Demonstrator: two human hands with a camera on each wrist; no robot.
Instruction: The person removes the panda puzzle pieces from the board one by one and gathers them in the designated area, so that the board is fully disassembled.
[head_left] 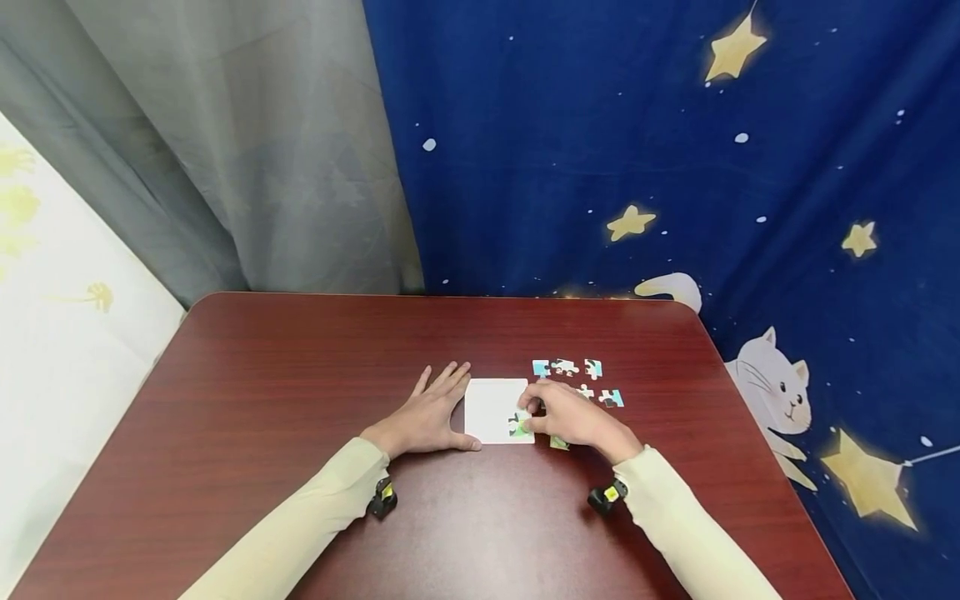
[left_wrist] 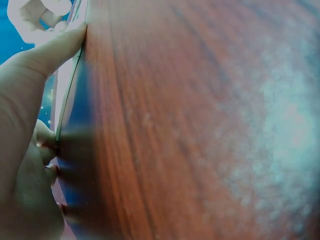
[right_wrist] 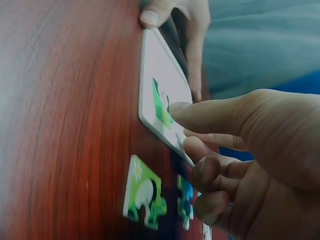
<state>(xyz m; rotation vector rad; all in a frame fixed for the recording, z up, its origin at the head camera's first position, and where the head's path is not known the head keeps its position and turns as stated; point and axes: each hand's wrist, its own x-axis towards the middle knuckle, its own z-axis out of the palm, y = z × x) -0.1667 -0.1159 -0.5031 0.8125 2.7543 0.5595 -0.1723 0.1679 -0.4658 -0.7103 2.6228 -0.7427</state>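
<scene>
A white square puzzle board (head_left: pixel 491 408) with a raised rim lies flat on the table. My left hand (head_left: pixel 431 417) is spread along its left side, thumb at the near-left corner and fingers on the tabletop. Over the board's right side, my right hand (head_left: pixel 566 412) has curled fingers and pinches a green, black and white puzzle piece (head_left: pixel 516 426) at the near-right corner. The right wrist view shows the thumb against this piece (right_wrist: pixel 161 105); the fingertips behind are partly hidden. Beside the board, partly under the right hand, lies another green piece with a flower (right_wrist: pixel 142 192).
Several loose puzzle pieces (head_left: pixel 565 367) are scattered beyond and right of the right hand, some partly covered by it. The dark red wooden table (head_left: pixel 300 358) ends before a grey curtain (head_left: pixel 315 167) and a blue star-patterned curtain (head_left: pixel 540 167).
</scene>
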